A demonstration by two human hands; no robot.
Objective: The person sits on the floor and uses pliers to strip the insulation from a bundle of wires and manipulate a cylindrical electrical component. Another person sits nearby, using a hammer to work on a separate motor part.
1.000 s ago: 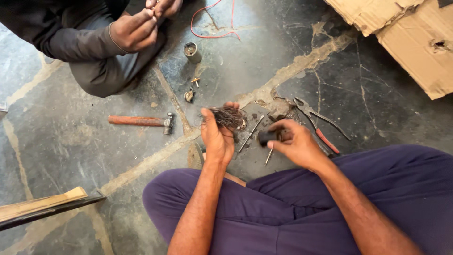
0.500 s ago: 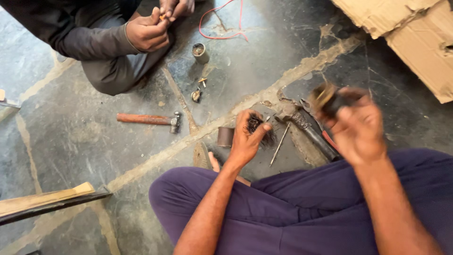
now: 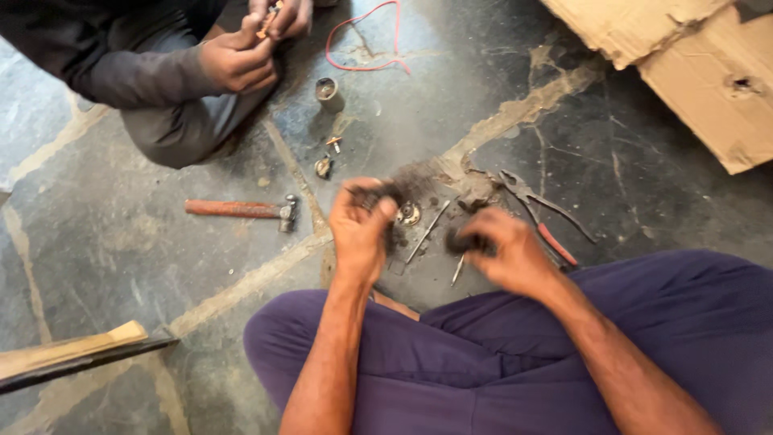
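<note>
The fingers of the left hand (image 3: 360, 229) were curled together round a dark, bristly clump (image 3: 372, 195), pinching it at its top just above the stone floor (image 3: 121, 242). The fingers of the right hand (image 3: 503, 254) were closed on a small dark piece (image 3: 460, 241), though motion blur hid just how they gripped it. Both hands sat near each other, in front of the person's crossed legs in purple trousers (image 3: 499, 362).

Between the two hands lay a small round metal part (image 3: 409, 213) and a thin metal rod (image 3: 427, 232), with a second short rod (image 3: 457, 271) just under the right hand. To the right of that hand a pair of pliers (image 3: 538, 211) with a red-tipped handle rested on the floor. To the left lay a hammer (image 3: 241, 210) with a reddish handle, well apart from the hands. Farther off stood a small metal cylinder (image 3: 328, 93), with a couple of little fittings (image 3: 324, 166) nearer, and a loop of red wire (image 3: 366, 40) beyond.

At the far left another person in dark clothes crouched, their hands (image 3: 241, 60) busy on something small. Torn cardboard (image 3: 684, 56) filled the far right corner, and a wooden strip (image 3: 72, 354) lay at the near left.
</note>
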